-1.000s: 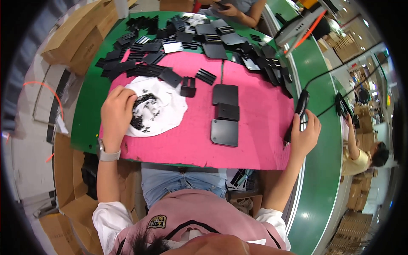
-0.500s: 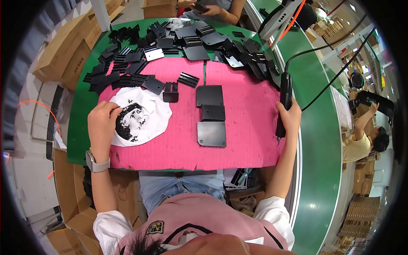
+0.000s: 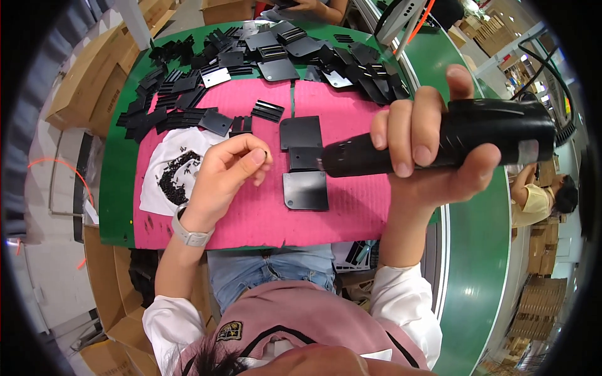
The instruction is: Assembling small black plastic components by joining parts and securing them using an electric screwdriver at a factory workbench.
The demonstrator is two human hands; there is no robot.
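My right hand is raised and wrapped round a black electric screwdriver, which lies nearly level with its tip pointing left. That tip hangs over a column of black plastic parts: an upper plate, a smaller block and a lower plate. Just left of them, my left hand pinches a tiny black screw between thumb and forefinger; only its dark end shows. Behind that hand lies a white cloth with a heap of small black screws on it, partly hidden by my wrist.
Pink foam sheet covers the middle of the green table. Black plates and ribbed pieces are heaped along its far side. A ribbed piece lies alone near the upper plate. The screwdriver's cable curls at right. Another person's hands show beyond the table.
My left hand has left the screw heap and moved right, toward the plates. My right hand has lifted the screwdriver from the sheet's right edge and swung it from upright to level, tip leftward.
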